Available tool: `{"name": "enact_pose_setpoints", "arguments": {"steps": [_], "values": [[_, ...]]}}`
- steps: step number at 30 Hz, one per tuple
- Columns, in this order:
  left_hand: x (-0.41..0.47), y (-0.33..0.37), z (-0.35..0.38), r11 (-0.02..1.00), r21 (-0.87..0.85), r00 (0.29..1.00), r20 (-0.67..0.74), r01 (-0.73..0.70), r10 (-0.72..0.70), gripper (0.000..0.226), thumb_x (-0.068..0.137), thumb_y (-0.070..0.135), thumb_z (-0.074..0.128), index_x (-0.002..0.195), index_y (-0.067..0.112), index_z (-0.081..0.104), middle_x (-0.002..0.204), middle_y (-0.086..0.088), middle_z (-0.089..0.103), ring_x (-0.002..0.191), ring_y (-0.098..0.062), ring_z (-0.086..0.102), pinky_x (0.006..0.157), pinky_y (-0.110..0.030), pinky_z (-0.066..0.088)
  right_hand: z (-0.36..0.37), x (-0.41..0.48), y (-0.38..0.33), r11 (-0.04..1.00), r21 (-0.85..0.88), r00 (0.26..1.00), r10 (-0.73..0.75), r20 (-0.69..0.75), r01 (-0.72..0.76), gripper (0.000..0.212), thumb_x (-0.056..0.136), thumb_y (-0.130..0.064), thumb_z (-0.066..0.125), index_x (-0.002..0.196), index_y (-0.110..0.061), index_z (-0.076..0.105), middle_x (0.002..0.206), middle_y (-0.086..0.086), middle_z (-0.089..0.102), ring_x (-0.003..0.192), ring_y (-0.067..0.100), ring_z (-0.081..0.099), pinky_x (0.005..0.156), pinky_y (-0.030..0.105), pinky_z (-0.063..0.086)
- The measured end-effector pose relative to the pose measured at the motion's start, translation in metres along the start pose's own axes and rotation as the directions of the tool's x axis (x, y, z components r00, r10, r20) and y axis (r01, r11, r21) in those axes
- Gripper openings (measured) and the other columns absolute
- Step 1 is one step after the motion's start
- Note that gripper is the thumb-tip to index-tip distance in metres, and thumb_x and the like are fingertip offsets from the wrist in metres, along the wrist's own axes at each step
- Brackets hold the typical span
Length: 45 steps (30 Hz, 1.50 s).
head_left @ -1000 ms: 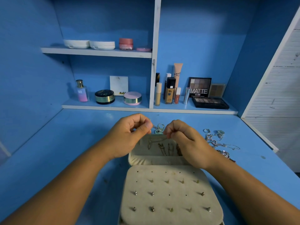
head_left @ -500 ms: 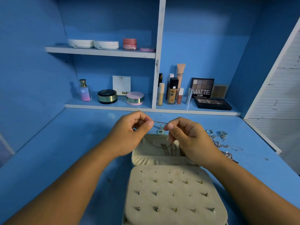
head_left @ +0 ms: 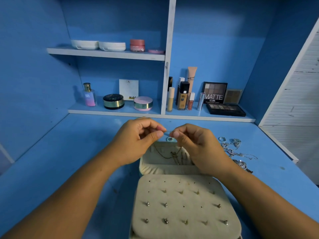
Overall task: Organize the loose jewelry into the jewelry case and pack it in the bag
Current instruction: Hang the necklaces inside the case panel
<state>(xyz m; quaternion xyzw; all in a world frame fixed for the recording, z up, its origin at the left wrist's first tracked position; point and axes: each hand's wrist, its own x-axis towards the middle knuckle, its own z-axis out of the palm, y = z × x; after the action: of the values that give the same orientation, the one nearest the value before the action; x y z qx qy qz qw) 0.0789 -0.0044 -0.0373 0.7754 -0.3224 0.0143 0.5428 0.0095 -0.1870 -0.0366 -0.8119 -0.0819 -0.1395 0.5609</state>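
A thin dark necklace hangs in a shallow loop between two hands, its ends pinched just above the far compartment of an open cream jewelry case. The left hand grips one end between thumb and forefinger, its other fingers curled. The right hand pinches the other end the same way, and the fingertips nearly meet. The link between them is too fine to show whether the clasp is joined. Below the wrists, toward the person, lies the case's padded panel, with stud earrings seated in rows and several holes unfilled. Just right of the right hand, a tangle of silver chains and rings sits on the blue desk. Beyond both hands, cosmetics line a low shelf. No bag is in view.

The step in hand appears to be settling the necklace into the case. It goes best with both ends held level so the loop cannot twist, the chain lowered slowly clear of the pieces already inside, and one end released only once the loop rests flat
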Motion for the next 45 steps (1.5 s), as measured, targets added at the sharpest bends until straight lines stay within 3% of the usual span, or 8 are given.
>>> {"name": "enact_pose_setpoints", "arguments": {"steps": [5,8,11,16,22,28,34,45], "values": [[0.002,-0.002,-0.001,0.993,-0.047,0.994,0.006,0.106,-0.106,0.012,0.089,0.009,0.066,0.094,0.02,0.066,0.08,-0.002,0.067,0.072,-0.012,0.07,0.077,-0.026,0.057,0.001,0.003,0.003,0.998,0.042,0.99,0.056,-0.13,-0.051,0.01,0.09,-0.021,0.06,0.085,-0.024,0.068,0.067,0.007,0.059,0.057,0.014,0.049,0.05,0.023,0.042],[0.002,-0.001,-0.002,0.987,-0.058,0.988,-0.018,0.152,-0.154,0.008,0.089,0.011,0.067,0.088,0.017,0.064,0.076,0.0,0.065,0.065,-0.01,0.068,0.067,-0.021,0.055,-0.001,0.004,0.009,0.991,-0.128,0.99,-0.042,-0.136,0.025,0.013,0.091,-0.019,0.061,0.092,-0.032,0.064,0.069,0.011,0.063,0.056,0.011,0.049,0.053,0.022,0.043],[0.003,-0.008,-0.003,0.986,0.044,0.985,-0.065,0.163,-0.16,0.011,0.085,0.013,0.072,0.081,0.022,0.067,0.071,0.004,0.067,0.063,-0.016,0.066,0.067,-0.025,0.056,-0.004,0.005,0.014,0.913,-0.394,0.991,-0.131,-0.034,0.107,0.013,0.092,-0.016,0.058,0.094,-0.027,0.065,0.066,0.0,0.06,0.058,0.01,0.051,0.053,0.013,0.039],[-0.001,-0.013,0.0,0.945,0.314,0.996,-0.06,0.089,-0.073,0.016,0.082,0.013,0.075,0.075,0.027,0.069,0.06,0.011,0.061,0.051,0.001,0.054,0.055,-0.006,0.041,-0.005,0.011,0.022,0.71,-0.644,0.958,-0.207,0.199,0.287,0.019,0.09,-0.009,0.058,0.101,-0.02,0.069,0.083,-0.007,0.061,0.069,0.004,0.051,0.066,0.02,0.044],[-0.001,-0.018,-0.001,0.913,0.404,0.999,-0.041,0.049,-0.036,0.013,0.08,0.013,0.075,0.079,0.026,0.074,0.067,0.011,0.063,0.06,0.0,0.056,0.058,-0.007,0.043,0.0,0.018,0.023,0.674,-0.676,0.951,-0.152,0.268,0.299,0.024,0.093,-0.015,0.053,0.111,-0.019,0.067,0.097,0.0,0.066,0.093,0.02,0.058,0.084,0.041,0.047],[0.0,-0.019,0.001,0.842,0.539,1.0,-0.004,0.005,-0.003,0.013,0.079,0.017,0.073,0.083,0.028,0.077,0.072,0.013,0.058,0.066,0.002,0.055,0.061,-0.009,0.038,0.004,0.019,0.018,0.637,-0.733,0.956,-0.023,0.293,0.24,0.03,0.098,-0.022,0.04,0.12,-0.025,0.061,0.104,-0.003,0.058,0.103,0.017,0.05,0.086,0.035,0.036],[-0.001,-0.017,0.004,0.832,0.555,0.998,0.046,0.006,-0.037,0.007,0.083,0.02,0.072,0.084,0.023,0.077,0.079,0.007,0.06,0.071,-0.006,0.057,0.069,-0.028,0.049,0.006,0.018,0.017,0.612,-0.761,0.955,0.03,0.296,0.217,0.032,0.098,-0.022,0.037,0.117,-0.028,0.061,0.104,-0.003,0.06,0.101,0.017,0.051,0.086,0.035,0.031],[-0.002,-0.017,0.005,0.827,0.561,0.992,0.117,-0.036,-0.036,0.01,0.087,0.022,0.069,0.089,0.024,0.078,0.072,0.007,0.062,0.066,-0.003,0.055,0.06,-0.017,0.04,0.005,0.015,0.014,0.649,-0.734,0.962,0.009,0.274,0.202,0.029,0.094,-0.02,0.038,0.111,-0.028,0.061,0.098,-0.01,0.064,0.093,0.012,0.055,0.085,0.034,0.027]]}}
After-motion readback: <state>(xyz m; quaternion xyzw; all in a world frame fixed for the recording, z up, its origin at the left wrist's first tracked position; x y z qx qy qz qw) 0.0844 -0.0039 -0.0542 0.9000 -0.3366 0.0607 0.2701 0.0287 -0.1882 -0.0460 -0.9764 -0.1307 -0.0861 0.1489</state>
